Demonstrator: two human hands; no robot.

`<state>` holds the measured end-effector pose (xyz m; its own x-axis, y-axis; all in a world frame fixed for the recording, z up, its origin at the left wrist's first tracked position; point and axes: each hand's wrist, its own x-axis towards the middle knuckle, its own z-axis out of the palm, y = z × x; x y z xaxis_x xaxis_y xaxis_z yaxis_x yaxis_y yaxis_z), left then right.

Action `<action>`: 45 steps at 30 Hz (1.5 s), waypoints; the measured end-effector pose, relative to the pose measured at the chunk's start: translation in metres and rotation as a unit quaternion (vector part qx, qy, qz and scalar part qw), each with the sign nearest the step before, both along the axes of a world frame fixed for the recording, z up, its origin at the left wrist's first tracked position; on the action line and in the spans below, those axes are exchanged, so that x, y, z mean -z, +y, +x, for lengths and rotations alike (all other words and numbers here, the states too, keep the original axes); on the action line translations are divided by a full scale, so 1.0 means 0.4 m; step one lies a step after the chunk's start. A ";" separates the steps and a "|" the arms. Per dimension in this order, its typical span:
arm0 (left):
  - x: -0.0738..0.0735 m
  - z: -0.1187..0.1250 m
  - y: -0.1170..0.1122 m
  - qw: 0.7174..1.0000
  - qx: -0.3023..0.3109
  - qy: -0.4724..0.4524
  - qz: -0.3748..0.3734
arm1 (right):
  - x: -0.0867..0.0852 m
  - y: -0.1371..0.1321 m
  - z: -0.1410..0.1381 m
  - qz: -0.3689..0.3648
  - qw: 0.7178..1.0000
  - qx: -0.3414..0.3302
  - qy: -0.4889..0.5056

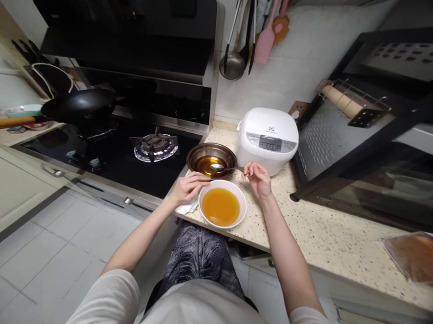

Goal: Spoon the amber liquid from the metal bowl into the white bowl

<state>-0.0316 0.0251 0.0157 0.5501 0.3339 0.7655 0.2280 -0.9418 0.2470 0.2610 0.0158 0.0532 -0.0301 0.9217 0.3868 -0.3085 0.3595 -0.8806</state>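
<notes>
Now, over at the counter, the right hand (258, 179) had the action: fingertips pinched around the handle end of a metal spoon (218, 168), its head out over the metal bowl (192, 156), above the amber liquid (203, 167) inside. Whether the spoon touched that liquid, one could not tell. Across from it, the left hand (188, 187) reached in with fingers stretched and close together, their tips at the narrow meeting point of two rims; whether they gripped either rim or merely rested there could not be made out. And just in front, nearest the person, sat the white bowl (242, 195), well filled with orange-yellow liquid (221, 205), close to the edge of the speckled countertop (308, 226). A white cloth or paper (188, 207) lay beside it, beneath the left wrist. Behind the right hand stood a white rice cooker (268, 126), lid down, while off to the left came the gas burner (156, 146) on its black hob and, farther along, a wok (78, 105) with a wooden handle.
</notes>
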 end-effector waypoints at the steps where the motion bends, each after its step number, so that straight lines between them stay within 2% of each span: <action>1: 0.000 0.000 0.000 1.000 0.001 -0.002 -0.001 | -0.006 -0.003 0.003 0.003 1.000 0.002 -0.003; 10: 0.008 -0.001 0.004 1.000 0.001 -0.004 0.001 | -0.063 -0.038 0.034 0.032 0.999 -0.010 0.022; 16: 0.008 -0.001 0.004 1.000 0.003 -0.006 -0.012 | -0.072 -0.048 0.043 0.047 0.998 -0.025 -0.015; 28: 0.002 0.000 0.001 1.000 0.006 -0.005 -0.003 | -0.076 -0.077 0.054 0.081 0.981 -0.117 -0.134; 33: 0.001 0.000 -0.001 1.000 0.005 -0.004 -0.005 | -0.077 -0.075 0.048 0.074 0.988 -0.089 -0.102; 39: 0.005 0.000 0.002 1.000 0.005 -0.006 -0.006 | -0.073 -0.050 0.035 0.054 0.999 0.000 -0.007; 42: 0.005 0.000 0.003 1.000 0.004 -0.005 0.001 | -0.058 -0.034 0.024 0.045 0.998 0.035 -0.005; 45: 0.003 0.000 0.001 1.000 -0.001 -0.003 0.004 | -0.034 -0.018 0.009 0.045 0.998 0.031 -0.032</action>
